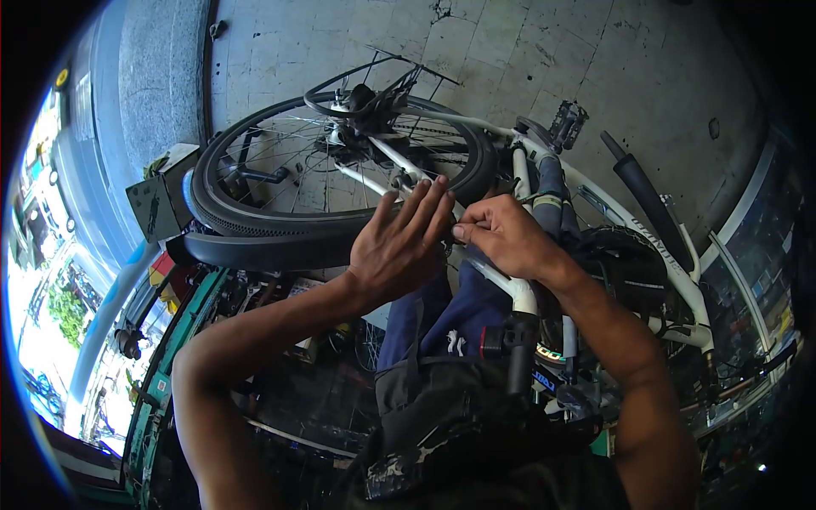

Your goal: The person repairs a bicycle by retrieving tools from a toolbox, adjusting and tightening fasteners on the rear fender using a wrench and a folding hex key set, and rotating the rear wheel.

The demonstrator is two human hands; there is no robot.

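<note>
Bicycle (394, 156), one, beneath one left hand (401, 242), open, and one right hand (503, 235), pinched, contents unclear.

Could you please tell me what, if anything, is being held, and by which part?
It cannot be told: the right hand pinches near the white frame tube, anything within hidden; the left hand has fingers outstretched.

From view centre | 1 o'clock: room to pass over tiled floor (527, 51) | 2: pedal (568, 127) juts | 3: white frame tube (671, 263) crosses | 6: trousered legs (425, 319) block | 11: spoked wheel (484, 161) blocks
</note>
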